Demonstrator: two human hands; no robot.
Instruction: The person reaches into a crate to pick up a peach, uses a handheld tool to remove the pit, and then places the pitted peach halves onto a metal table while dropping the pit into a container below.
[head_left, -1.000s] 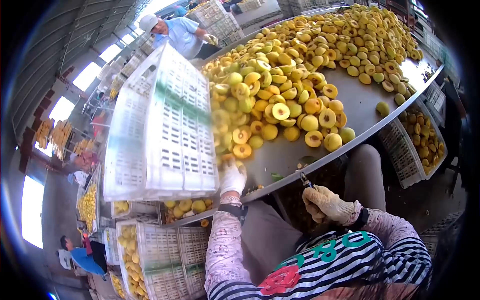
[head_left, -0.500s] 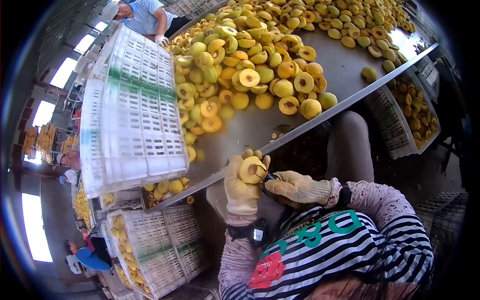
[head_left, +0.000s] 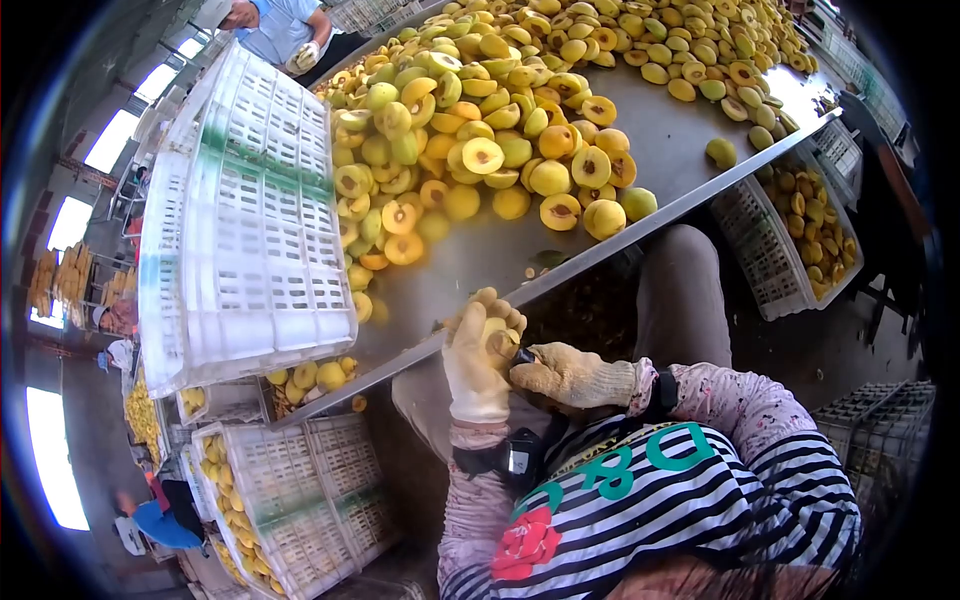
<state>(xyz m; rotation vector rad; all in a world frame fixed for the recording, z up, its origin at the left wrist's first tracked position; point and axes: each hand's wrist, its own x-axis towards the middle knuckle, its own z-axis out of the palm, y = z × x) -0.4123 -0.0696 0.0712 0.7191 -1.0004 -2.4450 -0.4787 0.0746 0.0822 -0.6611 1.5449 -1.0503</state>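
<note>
My left hand point(head_left: 476, 372), in a pale work glove, is closed around a yellow peach point(head_left: 500, 345). Its gloved fingers curl up around the fruit and hide part of it. My right hand point(head_left: 578, 376), gloved too, grips a small dark-handled tool point(head_left: 524, 356). The tool's tip meets the peach, and its blade is mostly hidden. Both hands are just off the near edge of the metal table, above my lap. Beyond them lies a large heap of halved yellow peaches point(head_left: 482, 155), several showing brown pit hollows.
A white plastic crate point(head_left: 250, 230) stands on the metal table point(head_left: 460, 262) at left. Below it is another crate point(head_left: 310, 500) holding fruit. At right sits a fruit-filled crate point(head_left: 765, 245). A co-worker point(head_left: 285, 35) in blue works across the table.
The view has shifted slightly. My left fingers have closed further over the peach, covering more of it. The tool stays against the fruit. The co-worker's gloved hand has come up off the crate edge.
</note>
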